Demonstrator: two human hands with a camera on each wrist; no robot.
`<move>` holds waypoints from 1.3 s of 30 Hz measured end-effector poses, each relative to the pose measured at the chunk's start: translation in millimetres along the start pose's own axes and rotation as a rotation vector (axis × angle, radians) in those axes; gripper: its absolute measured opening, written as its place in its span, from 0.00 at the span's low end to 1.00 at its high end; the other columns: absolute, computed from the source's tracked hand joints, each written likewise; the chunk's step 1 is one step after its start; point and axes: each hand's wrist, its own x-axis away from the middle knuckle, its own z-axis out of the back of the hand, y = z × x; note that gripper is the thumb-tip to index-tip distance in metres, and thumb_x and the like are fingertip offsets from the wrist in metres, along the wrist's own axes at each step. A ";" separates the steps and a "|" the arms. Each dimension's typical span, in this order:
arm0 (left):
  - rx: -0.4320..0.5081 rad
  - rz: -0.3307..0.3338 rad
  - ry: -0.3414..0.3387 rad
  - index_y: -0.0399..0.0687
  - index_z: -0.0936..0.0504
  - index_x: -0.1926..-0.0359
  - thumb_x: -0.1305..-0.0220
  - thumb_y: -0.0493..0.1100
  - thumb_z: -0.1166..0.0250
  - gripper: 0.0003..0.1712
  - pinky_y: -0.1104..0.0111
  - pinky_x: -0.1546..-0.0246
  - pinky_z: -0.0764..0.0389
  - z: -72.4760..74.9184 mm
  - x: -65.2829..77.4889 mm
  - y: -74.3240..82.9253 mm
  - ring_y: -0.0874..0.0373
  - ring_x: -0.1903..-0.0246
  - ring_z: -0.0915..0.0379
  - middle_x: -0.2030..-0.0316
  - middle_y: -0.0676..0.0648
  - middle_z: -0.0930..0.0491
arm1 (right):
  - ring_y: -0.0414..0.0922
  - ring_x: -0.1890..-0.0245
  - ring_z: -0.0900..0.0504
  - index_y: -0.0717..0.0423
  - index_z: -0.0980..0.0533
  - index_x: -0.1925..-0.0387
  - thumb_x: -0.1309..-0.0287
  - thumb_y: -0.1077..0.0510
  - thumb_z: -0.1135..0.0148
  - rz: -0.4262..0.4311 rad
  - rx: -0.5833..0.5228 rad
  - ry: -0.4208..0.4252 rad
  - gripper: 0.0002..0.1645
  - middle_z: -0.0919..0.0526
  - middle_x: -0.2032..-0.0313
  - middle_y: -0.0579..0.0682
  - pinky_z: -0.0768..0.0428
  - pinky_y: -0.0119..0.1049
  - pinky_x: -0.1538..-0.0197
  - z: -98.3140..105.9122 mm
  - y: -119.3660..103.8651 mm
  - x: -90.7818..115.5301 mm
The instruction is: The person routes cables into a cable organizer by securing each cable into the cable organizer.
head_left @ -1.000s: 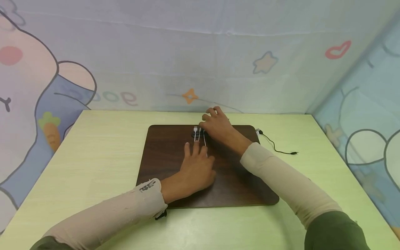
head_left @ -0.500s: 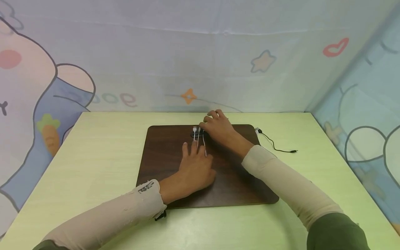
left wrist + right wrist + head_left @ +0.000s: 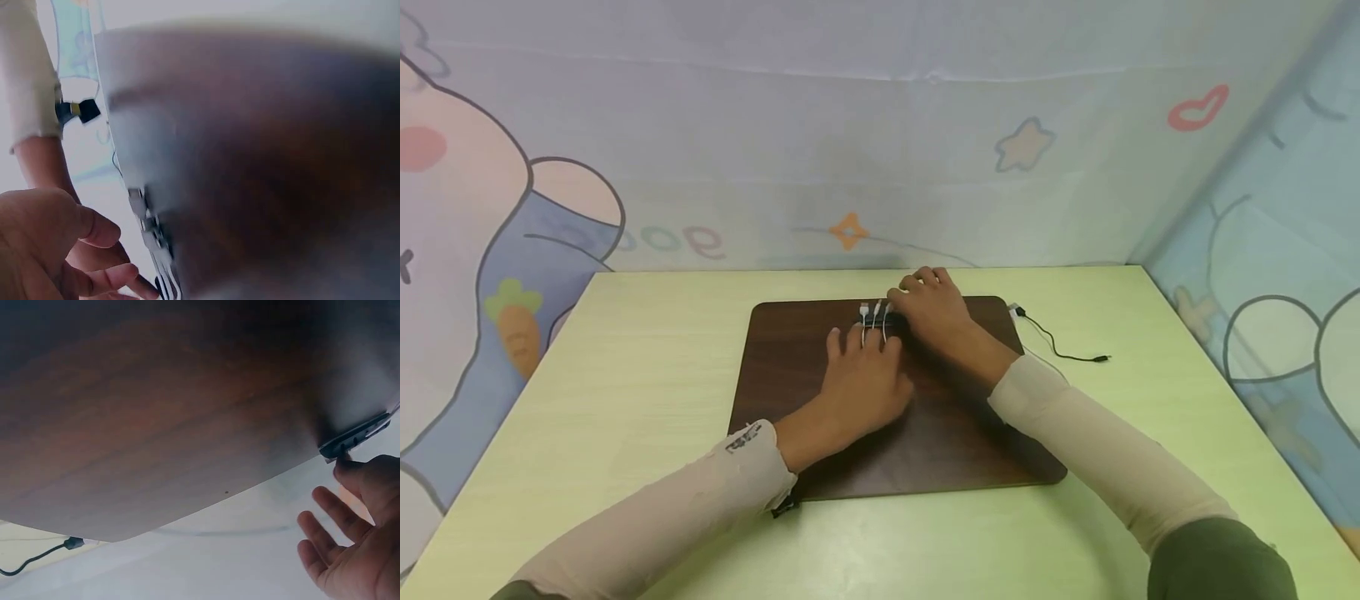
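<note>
Three white cables lie side by side in a black cable holder near the far edge of a dark brown board. Their connectors point away from me; the leftmost is a USB plug. My left hand reaches over the cables with its fingers extended, fingertips on or just above them near the holder. My right hand is at the holder's right end. In the right wrist view its thumb touches the holder's edge, while several other fingers are spread loosely. No object shows between those fingers.
A short black cable with a USB plug lies right of the board on the pale table. A white cable runs out from under the right forearm. A printed cloth hangs behind the table.
My left hand has slid forward along the cables, closer to the holder. The right hand has shifted slightly right, uncovering the third cable's connector.
</note>
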 end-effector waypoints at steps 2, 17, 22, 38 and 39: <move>0.021 0.022 -0.008 0.37 0.18 0.37 0.22 0.49 0.35 0.23 0.25 0.22 0.39 1.3 -4.5 -4.0 0.25 0.24 0.31 0.36 0.29 0.18 | 0.59 0.33 0.17 0.48 0.15 0.42 0.17 0.51 0.37 -0.028 -0.025 -0.003 0.12 0.10 0.39 0.54 0.23 0.59 0.25 2.0 -0.4 3.9; 0.031 0.126 -0.150 0.42 0.24 0.26 0.19 0.58 0.35 0.33 0.27 0.19 0.48 5.2 -40.5 -33.4 0.25 0.18 0.42 0.26 0.31 0.28 | 0.63 0.35 0.16 0.52 0.11 0.46 0.22 0.52 0.29 -0.108 -0.039 0.005 0.11 0.09 0.43 0.57 0.19 0.62 0.34 18.3 -10.3 44.6; 0.016 0.068 -0.106 0.46 0.22 0.36 0.19 0.59 0.38 0.25 0.30 0.20 0.45 -2.0 -56.4 -44.0 0.27 0.20 0.42 0.31 0.35 0.25 | 0.65 0.34 0.17 0.52 0.10 0.47 0.21 0.53 0.30 -0.124 -0.055 -0.005 0.11 0.09 0.42 0.57 0.20 0.63 0.34 22.8 -14.6 58.0; -0.070 -0.113 -0.150 0.55 0.16 0.36 0.15 0.53 0.36 0.16 0.34 0.18 0.42 3.9 -92.7 -43.9 0.36 0.17 0.39 0.21 0.41 0.29 | 0.65 0.33 0.19 0.52 0.09 0.56 0.27 0.54 0.24 -0.142 -0.017 -0.027 0.06 0.10 0.41 0.57 0.20 0.62 0.35 35.7 -32.1 100.8; -0.075 -0.125 -0.151 0.56 0.16 0.36 0.15 0.53 0.36 0.16 0.35 0.18 0.42 3.4 -94.6 -42.6 0.36 0.17 0.39 0.21 0.42 0.29 | 0.65 0.33 0.19 0.52 0.09 0.57 0.28 0.54 0.23 -0.145 -0.011 -0.025 0.06 0.10 0.41 0.57 0.20 0.62 0.35 36.5 -32.4 103.2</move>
